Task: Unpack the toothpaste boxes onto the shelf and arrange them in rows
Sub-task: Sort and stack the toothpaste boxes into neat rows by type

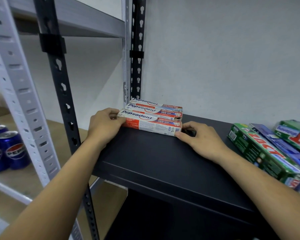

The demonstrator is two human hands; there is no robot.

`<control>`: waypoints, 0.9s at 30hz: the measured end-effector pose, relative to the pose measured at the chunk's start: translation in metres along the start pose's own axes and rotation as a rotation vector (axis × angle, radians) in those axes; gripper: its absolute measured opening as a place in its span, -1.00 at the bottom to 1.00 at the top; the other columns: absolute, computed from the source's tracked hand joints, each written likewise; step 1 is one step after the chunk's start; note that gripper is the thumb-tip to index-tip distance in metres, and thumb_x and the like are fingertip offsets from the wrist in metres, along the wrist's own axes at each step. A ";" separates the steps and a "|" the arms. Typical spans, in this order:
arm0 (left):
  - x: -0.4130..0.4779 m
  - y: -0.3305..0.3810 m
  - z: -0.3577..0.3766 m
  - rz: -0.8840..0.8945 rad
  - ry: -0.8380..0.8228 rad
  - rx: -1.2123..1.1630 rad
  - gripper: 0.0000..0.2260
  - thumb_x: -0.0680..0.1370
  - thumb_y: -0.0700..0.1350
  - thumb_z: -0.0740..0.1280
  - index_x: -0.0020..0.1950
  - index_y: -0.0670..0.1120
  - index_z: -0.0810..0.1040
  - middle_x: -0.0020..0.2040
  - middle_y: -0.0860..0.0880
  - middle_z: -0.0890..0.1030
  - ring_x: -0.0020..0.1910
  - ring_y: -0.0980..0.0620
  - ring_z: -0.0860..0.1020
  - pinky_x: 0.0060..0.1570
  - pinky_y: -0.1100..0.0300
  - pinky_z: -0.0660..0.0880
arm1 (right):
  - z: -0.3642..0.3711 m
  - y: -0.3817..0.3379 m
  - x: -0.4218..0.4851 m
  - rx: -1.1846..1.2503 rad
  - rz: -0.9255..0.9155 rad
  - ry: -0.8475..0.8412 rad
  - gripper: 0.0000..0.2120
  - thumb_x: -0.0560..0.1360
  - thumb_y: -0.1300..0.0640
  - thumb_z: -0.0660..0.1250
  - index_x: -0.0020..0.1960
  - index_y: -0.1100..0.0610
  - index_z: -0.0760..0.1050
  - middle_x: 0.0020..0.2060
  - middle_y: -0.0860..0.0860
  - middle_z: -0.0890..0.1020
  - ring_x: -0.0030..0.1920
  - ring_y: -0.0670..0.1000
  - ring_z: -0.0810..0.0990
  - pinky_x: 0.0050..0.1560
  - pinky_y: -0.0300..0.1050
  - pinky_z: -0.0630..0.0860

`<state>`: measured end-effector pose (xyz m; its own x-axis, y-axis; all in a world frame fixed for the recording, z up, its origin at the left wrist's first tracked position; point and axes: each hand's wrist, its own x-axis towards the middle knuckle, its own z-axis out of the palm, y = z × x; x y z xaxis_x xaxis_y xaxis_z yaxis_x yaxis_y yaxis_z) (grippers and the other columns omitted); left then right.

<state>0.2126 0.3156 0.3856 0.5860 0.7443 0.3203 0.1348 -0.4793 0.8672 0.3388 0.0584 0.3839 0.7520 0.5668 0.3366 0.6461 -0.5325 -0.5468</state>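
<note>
The dark shelf [163, 161] carries everything here. On it the left hand [105, 126] curls round the left end of the front toothpaste box [151, 122], fingertips pinching the end flap. The right hand [200, 142] grips the opposite end, thumb against the lower front corner and fingers bent behind it. The box lies lengthwise between the hands. Just behind it, two matching boxes [152, 110] lie side by side towards the wall [223, 58]. Right of the right hand lies a heap of green and blue boxes [260, 153]. Left of the left hand, blue cans [12, 149] stand on a neighbouring rack [24, 101].
</note>
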 end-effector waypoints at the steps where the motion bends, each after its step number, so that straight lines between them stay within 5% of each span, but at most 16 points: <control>1: 0.000 0.000 0.000 -0.002 0.000 -0.002 -0.71 0.47 -0.06 0.45 0.19 -0.02 0.64 0.06 0.06 0.68 -0.01 0.17 0.59 0.03 0.31 0.40 | 0.000 0.000 0.000 0.001 0.000 -0.001 -0.65 0.49 -0.17 0.39 0.20 -0.04 0.57 0.13 -0.16 0.64 0.18 -0.13 0.55 0.14 -0.24 0.41; 27: 0.003 -0.003 0.001 -0.020 0.013 -0.034 -0.72 0.45 -0.08 0.47 0.15 -0.01 0.66 0.03 0.06 0.69 0.00 0.13 0.63 0.16 0.18 0.52 | 0.000 -0.001 -0.001 -0.033 -0.016 -0.012 -0.66 0.52 -0.14 0.36 0.25 -0.07 0.56 0.17 -0.16 0.64 0.21 -0.10 0.55 0.20 -0.18 0.44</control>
<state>0.2148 0.3187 0.3840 0.5732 0.7596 0.3073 0.1192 -0.4483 0.8859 0.3372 0.0581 0.3843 0.7397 0.5829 0.3363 0.6625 -0.5432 -0.5158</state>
